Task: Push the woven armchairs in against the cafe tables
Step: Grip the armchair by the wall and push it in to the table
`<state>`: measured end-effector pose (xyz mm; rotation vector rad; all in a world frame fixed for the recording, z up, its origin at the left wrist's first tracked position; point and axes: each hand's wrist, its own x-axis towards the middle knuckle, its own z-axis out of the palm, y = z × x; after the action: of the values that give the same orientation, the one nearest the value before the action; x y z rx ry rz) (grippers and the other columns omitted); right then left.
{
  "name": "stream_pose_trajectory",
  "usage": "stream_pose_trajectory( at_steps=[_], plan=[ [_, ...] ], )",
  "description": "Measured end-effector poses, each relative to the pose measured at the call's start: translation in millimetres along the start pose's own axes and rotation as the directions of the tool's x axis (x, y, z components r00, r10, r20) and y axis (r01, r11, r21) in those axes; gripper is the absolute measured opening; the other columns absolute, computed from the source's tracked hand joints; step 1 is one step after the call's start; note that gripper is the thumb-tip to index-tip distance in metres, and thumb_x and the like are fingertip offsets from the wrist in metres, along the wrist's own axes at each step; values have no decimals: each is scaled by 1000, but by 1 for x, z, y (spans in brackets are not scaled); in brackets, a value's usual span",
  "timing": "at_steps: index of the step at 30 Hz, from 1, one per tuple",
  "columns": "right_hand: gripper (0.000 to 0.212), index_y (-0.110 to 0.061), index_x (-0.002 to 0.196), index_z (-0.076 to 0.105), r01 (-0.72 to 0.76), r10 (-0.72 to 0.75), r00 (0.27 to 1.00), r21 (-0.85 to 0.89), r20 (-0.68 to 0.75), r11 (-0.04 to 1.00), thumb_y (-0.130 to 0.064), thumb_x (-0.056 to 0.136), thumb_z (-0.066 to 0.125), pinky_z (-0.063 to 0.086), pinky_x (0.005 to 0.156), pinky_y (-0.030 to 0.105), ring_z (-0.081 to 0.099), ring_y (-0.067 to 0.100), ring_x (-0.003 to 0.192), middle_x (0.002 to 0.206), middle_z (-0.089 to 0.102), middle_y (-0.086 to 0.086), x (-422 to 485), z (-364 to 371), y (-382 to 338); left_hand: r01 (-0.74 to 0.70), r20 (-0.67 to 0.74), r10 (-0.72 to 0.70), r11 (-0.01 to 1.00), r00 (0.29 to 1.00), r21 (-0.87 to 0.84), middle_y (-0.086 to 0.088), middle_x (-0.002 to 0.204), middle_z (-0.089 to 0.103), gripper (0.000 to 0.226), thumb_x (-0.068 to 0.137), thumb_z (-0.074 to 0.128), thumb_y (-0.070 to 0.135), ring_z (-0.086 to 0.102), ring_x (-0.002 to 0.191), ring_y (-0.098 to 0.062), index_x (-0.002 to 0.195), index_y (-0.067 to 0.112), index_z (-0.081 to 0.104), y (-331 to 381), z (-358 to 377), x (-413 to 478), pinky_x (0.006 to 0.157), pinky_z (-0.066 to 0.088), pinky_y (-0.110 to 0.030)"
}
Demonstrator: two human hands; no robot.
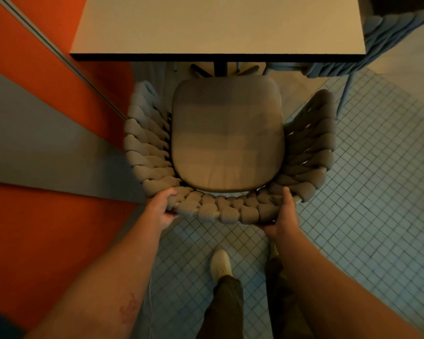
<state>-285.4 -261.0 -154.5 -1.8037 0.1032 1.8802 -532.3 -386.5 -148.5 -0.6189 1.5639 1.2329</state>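
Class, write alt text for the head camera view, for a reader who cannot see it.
Seen from above, a person's left hand and right hand grip the back rim of a woven armchair facing a cafe table, its cushion not yet under the table. Another woven chair sits at the table's right side.

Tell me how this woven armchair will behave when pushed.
The armchair probably slides, perhaps juddering on the grouted tiled floor. Its thick rope weave likely gives slightly under the left hand and right hand. The cushion might shift.
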Motion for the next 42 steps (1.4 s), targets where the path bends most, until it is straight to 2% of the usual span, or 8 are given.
stream_pose_trajectory(
  at_steps=[4, 8, 19, 25, 28, 31, 34, 42],
  plan=[
    [40, -11, 120, 58, 36, -51, 993, -131, -109, 991, -33, 89, 71, 53, 89, 64, 69, 36, 102, 119, 67, 16, -2, 3, -15, -24, -33, 24, 1000, 999, 4, -16, 118, 61, 41, 94, 57, 4, 62, 96, -32, 133, 13, 51, -1, 2, -1, 79, 53, -50],
    [45, -11, 133, 53, 52, -74, 990, -183, -118, 982, -27, 93, 67, 53, 91, 62, 67, 36, 106, 125, 64, 16, -7, 2, -17, -53, -64, 52, 999, 997, -11, -17, 124, 60, 48, 90, 58, 1, 63, 94, -31, 136, 11, 51, -3, -1, -4, 65, 53, -47],
    [48, -10, 133, 51, 36, -74, 984, -231, -161, 972, -19, 90, 70, 53, 90, 63, 66, 37, 107, 120, 64, 15, -27, -30, 1, -68, -85, 65, 997, 994, -25, -14, 100, 66, 41, 90, 57, -5, 65, 89, -30, 128, 8, 58, -32, -18, -17, 78, 56, -48],
    [40, -9, 128, 55, 61, -94, 986, -224, -137, 973, -16, 91, 68, 54, 89, 61, 68, 36, 100, 117, 67, 17, -25, -22, 0, -73, -104, 70, 997, 992, -29, -18, 113, 68, 40, 88, 58, -6, 67, 90, -30, 126, 5, 60, -23, -16, -12, 63, 55, -42],
    [41, -9, 128, 56, 71, -106, 985, -238, -139, 969, -20, 91, 69, 56, 87, 59, 68, 37, 99, 118, 66, 18, -21, -13, -3, -74, -88, 73, 997, 993, -14, -17, 105, 67, 21, 91, 53, -5, 64, 84, -28, 108, 5, 62, -16, -8, -11, 67, 53, -44],
    [41, -7, 128, 54, 98, -133, 981, -234, -142, 967, -18, 91, 69, 55, 88, 61, 67, 38, 103, 118, 65, 17, -16, -3, -9, -83, -82, 82, 997, 993, -4, -19, 121, 65, 39, 89, 56, -4, 66, 94, -30, 125, 8, 60, -5, -2, -3, 77, 56, -47],
    [41, -6, 129, 54, 102, -132, 984, -233, -118, 967, -18, 93, 68, 53, 90, 62, 66, 39, 106, 119, 64, 18, -11, 8, -18, -74, -47, 74, 997, 996, 17, -16, 108, 65, 27, 92, 53, -2, 63, 92, -29, 115, 9, 60, 6, 7, 2, 85, 53, -48],
    [41, -9, 127, 54, 87, -124, 985, -278, -117, 957, -19, 91, 69, 57, 82, 56, 67, 35, 97, 120, 65, 18, -8, 11, -24, -69, -22, 70, 997, 997, 35, -14, 105, 67, 23, 95, 56, 4, 65, 94, -29, 116, 12, 61, 8, 10, 5, 76, 56, -47]
  ],
)
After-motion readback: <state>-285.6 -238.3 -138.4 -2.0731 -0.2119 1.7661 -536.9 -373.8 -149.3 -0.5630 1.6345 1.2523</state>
